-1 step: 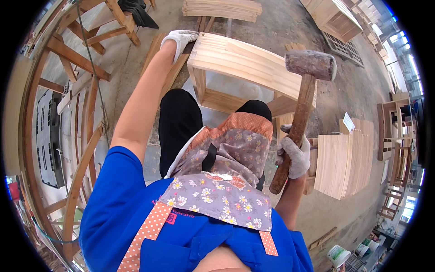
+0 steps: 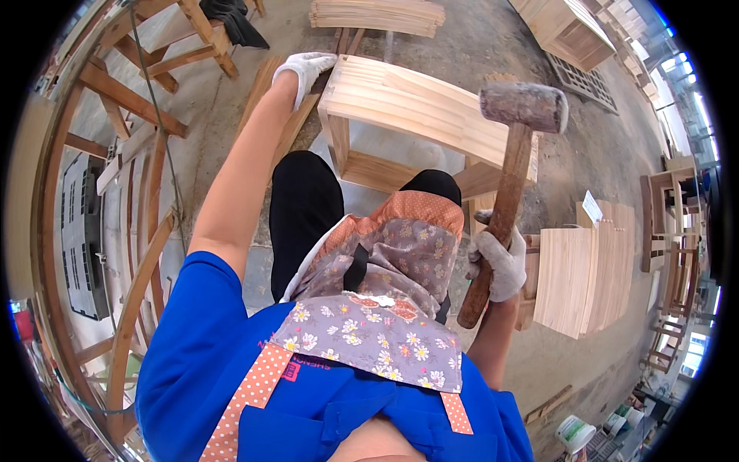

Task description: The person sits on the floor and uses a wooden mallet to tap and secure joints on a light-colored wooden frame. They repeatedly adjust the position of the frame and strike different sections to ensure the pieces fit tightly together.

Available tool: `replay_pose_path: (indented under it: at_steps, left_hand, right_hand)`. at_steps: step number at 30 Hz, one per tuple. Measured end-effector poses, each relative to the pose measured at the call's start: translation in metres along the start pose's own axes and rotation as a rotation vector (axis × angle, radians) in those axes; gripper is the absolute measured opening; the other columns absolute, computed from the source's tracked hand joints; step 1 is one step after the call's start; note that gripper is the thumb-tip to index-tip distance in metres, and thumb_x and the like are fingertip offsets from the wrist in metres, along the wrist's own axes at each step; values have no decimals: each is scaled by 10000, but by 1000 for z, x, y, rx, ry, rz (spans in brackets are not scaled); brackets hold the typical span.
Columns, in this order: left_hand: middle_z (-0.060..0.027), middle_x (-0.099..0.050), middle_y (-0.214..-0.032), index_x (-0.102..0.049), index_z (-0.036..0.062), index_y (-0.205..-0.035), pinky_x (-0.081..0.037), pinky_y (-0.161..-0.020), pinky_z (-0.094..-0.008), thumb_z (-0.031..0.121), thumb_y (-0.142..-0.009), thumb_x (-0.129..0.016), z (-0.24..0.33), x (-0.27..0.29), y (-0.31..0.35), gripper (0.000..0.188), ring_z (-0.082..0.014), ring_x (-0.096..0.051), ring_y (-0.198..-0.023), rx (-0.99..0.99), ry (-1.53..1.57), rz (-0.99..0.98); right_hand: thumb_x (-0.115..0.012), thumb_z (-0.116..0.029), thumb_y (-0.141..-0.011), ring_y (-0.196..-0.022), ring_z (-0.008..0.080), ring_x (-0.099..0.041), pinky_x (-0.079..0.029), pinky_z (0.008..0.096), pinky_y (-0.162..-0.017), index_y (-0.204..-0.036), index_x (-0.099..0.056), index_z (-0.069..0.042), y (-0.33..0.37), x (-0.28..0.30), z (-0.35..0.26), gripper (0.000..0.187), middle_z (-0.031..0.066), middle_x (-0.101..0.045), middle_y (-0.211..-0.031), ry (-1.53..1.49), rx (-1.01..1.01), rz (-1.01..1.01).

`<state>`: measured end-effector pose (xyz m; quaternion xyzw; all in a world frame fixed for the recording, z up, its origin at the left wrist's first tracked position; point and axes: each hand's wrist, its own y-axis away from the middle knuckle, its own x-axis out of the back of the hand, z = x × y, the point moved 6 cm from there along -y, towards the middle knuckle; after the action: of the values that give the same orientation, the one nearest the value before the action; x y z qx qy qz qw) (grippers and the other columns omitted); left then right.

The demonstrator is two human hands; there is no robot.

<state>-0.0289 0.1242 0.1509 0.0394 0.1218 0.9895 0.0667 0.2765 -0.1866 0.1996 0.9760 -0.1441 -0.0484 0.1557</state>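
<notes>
Right grip — closed round a rough, barrel-headed hammer; left grip — outstretched beside a grained wooden frame.

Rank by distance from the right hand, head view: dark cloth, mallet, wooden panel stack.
1. Mallet: nearest, gripped in the right hand.
2. Wooden panel stack: just to the hand's right.
3. Dark cloth: farthest, at upper left, beyond the left forearm.
</notes>
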Motion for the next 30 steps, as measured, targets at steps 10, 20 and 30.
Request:
replay_pose_path:
  at_steps: [10,20,30]
  left_hand:
    - [-140,-637,-1152,-513,-34,-1268,-457,-903,-301,413,-683,-846,-18,-35,27,808,-210,-595,-1034,-118,-373,-31]
    - [-131,-694,-1043,-618,-4,-1166,-492,-836,-325,335,-705,-827,1,-42,43,609,-218,-655,-896,-183,-291,-110]
    - [-92,-690,-1049,-649,36,-1156,-486,-853,-331,389,-744,-789,-6,-47,45,561,-184,-631,-930,-220,-182,-135]
  right_hand:
    - [-662,-231,-853,-505,81,-514,-435,257,-466,-1027,-580,8,-53,-111,-60,307,29,-565,-667,239,78,-227]
    - [-657,-279,-831,-531,188,-615,-492,339,-509,-1059,-584,41,-117,-164,-51,400,137,-642,-708,671,49,-325]
    - [-698,-258,-842,-563,89,-568,-474,282,-498,-1043,-603,-1,-85,-116,-37,340,35,-599,-711,312,143,-336]
